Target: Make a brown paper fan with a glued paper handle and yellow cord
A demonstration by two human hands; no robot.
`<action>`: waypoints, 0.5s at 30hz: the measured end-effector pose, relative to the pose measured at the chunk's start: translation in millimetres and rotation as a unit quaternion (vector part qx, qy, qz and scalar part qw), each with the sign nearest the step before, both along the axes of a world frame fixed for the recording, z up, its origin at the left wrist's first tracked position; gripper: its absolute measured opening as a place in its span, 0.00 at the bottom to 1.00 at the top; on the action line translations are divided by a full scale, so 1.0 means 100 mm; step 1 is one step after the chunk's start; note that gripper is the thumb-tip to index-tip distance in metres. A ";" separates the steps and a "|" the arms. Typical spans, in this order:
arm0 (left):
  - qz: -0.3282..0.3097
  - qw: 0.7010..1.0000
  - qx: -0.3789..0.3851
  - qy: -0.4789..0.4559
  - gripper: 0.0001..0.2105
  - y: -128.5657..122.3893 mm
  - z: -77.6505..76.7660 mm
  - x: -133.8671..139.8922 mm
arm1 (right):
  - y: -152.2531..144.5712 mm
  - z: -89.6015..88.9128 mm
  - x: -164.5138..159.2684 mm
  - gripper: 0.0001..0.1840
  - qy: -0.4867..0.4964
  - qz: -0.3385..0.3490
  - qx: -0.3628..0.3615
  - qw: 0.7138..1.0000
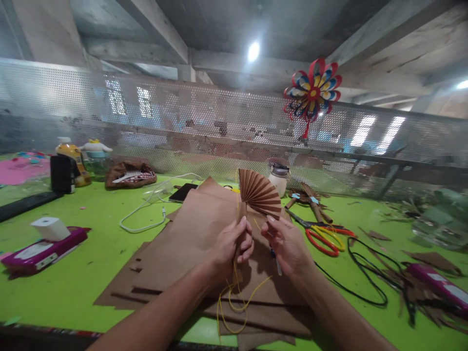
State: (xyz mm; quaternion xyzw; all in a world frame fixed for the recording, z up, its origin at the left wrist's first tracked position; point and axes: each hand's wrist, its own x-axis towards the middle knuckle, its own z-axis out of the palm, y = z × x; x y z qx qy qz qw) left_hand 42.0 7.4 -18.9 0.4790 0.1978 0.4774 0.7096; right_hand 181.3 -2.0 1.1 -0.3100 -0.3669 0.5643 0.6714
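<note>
Currently, the left hand (236, 243) is closed around the brown handle (242, 211) below the pleated paper fan (259, 191). The right hand (287, 243) pinches the fan's lower right corner between thumb and fingers. The fan stands spread above the brown paper sheets (193, 229) on the green table (91, 273). Yellow thread (243, 308) hangs below the left hand. Scissors (324, 238) lie to the right of the right hand.

pretty raw room tbh: grey concrete ceiling (270, 22) with chunky beams (159, 27) at 11 and 2 o'clock, bright lamp (253, 51) at 12, perforated metal screen (204, 114) running 9 through 3, windows (144, 101) glowing through it at 10, lime green table (98, 209) spanning 8 to 4.
</note>
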 end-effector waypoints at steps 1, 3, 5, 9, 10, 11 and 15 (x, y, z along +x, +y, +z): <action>-0.004 1.000 0.002 0.000 0.14 0.00 0.00 0.00 | 0.01 0.01 0.01 0.08 0.001 -0.001 0.001 1.000; -0.012 1.000 0.003 0.003 0.14 -0.01 0.00 -0.01 | 0.01 0.03 0.04 0.08 0.013 0.000 0.011 1.000; -0.022 1.000 0.002 0.007 0.14 -0.02 0.01 -0.01 | 0.02 0.05 0.08 0.08 0.033 0.003 0.025 0.999; -0.040 0.999 0.001 0.013 0.14 -0.06 0.05 0.00 | 0.03 0.07 0.14 0.15 0.045 -0.007 0.052 0.998; -0.040 0.999 0.002 0.014 0.14 -0.07 0.06 0.00 | 0.04 0.06 0.15 0.15 0.035 -0.018 0.054 0.998; -0.039 0.999 0.004 0.014 0.14 -0.07 0.06 0.00 | 0.05 0.04 0.15 0.15 0.022 -0.036 0.053 0.998; -0.043 0.999 0.004 0.008 0.17 -0.05 0.06 -0.02 | 0.08 -0.07 0.12 0.12 -0.072 -0.095 0.053 0.992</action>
